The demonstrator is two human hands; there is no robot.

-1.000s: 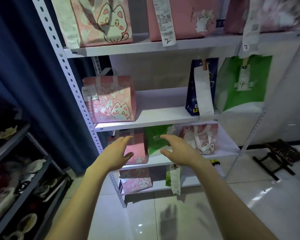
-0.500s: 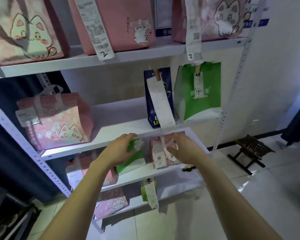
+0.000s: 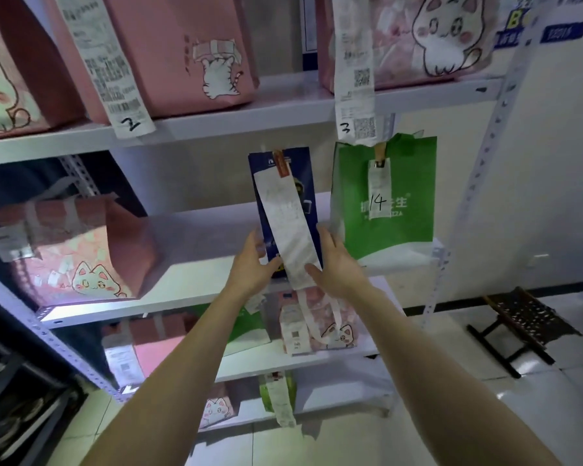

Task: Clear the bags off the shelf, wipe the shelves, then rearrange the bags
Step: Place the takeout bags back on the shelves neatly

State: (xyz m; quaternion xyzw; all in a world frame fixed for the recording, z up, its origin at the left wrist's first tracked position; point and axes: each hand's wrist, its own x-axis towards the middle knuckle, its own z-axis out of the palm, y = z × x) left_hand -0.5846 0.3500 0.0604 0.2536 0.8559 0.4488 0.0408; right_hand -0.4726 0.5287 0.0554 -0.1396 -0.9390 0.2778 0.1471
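Both hands have risen from the lower board, where half a second ago they lay on the small green bag (image 3: 249,326) and the pink cat bag (image 3: 330,327), to the middle board of the shelf (image 3: 196,237). From the head camera, the left hand (image 3: 251,265) and the right hand (image 3: 339,264) now clasp the dark blue bag (image 3: 302,169) from either side near its base. On each hand the thumb lies across the bag's front while the fingers reach along its edge, so the bag is pinched between them. The right thumb also presses on the long receipt (image 3: 288,227), which hangs from a clip at the top of the bag and runs down past the board's front edge. The dark blue bag stands upright on the middle board, just beside the tall green bag (image 3: 411,176), whose tag reads 14. A pink bag with a cat print (image 3: 78,253) stands well apart at the left end of the same board. On the board above, pink bags carry receipts marked 2 (image 3: 130,124) and 3 (image 3: 345,127). A dark stool (image 3: 525,324) stands on the tiled floor to the right.
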